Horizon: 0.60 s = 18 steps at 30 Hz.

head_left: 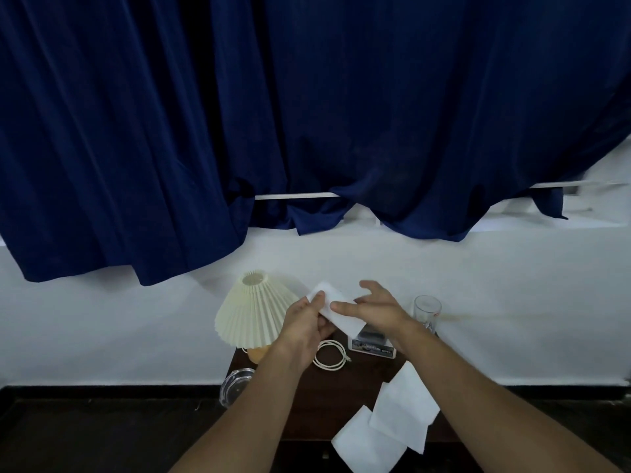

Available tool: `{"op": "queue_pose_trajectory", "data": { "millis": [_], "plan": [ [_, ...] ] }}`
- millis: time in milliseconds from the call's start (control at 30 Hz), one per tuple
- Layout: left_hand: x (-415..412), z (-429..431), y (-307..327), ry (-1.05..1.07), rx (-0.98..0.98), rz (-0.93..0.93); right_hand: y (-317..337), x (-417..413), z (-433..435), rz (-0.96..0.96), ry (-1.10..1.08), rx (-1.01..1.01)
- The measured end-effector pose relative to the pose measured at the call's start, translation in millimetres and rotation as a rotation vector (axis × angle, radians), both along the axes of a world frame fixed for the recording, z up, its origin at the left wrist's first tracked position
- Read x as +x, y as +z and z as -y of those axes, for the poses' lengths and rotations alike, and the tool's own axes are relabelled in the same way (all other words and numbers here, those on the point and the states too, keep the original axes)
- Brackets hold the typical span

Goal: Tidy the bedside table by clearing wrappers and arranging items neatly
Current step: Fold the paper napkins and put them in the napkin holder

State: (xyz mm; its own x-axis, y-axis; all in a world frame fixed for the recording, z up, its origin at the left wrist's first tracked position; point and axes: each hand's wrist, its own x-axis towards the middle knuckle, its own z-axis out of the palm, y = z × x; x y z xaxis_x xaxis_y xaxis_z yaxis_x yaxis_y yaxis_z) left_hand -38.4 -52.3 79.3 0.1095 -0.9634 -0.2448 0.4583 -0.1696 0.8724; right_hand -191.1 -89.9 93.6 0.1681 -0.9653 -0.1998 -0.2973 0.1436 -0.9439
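Both hands hold a white tissue (pixel 336 303) above the dark wooden bedside table (pixel 362 373). My left hand (pixel 305 324) pinches its left end between thumb and fingers. My right hand (pixel 379 310) lies flat along the tissue's right part with the fingers spread. More white tissues (pixel 396 421) lie unfolded on the table's front right, one hanging over the front edge. A coiled white cable (pixel 331 355) lies mid-table. A small box-like item with a label (pixel 372 344) sits partly hidden under my right hand.
A pleated cream lamp (pixel 254 310) stands at the table's back left. An empty drinking glass (pixel 426 312) stands at the back right. A clear glass ashtray (pixel 235 385) sits at the left front edge. A white wall and dark blue curtains (pixel 273 131) rise behind.
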Motion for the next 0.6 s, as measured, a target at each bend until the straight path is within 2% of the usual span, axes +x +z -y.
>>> {"op": "queue_pose_trajectory", "data": {
  "millis": [100,233,300,467,567,600],
  "plan": [
    [-1,11,-6,0.01,-0.003,-0.016,-13,-16,0,0.155,0.111,0.295],
    [-7,29,-15,0.014,-0.005,0.076,-39,-20,9,0.373,0.08,0.377],
    [-9,39,-22,0.025,-0.007,0.201,-49,-20,18,0.431,0.024,0.383],
    [-18,67,-37,0.042,-0.039,0.608,-81,-27,48,0.401,-0.093,0.35],
    [-19,88,-49,0.089,-0.049,0.929,-101,-27,59,0.327,-0.19,0.277],
    [-19,95,-52,0.109,-0.049,1.03,-111,-27,63,0.241,-0.222,0.203]
  ]
}}
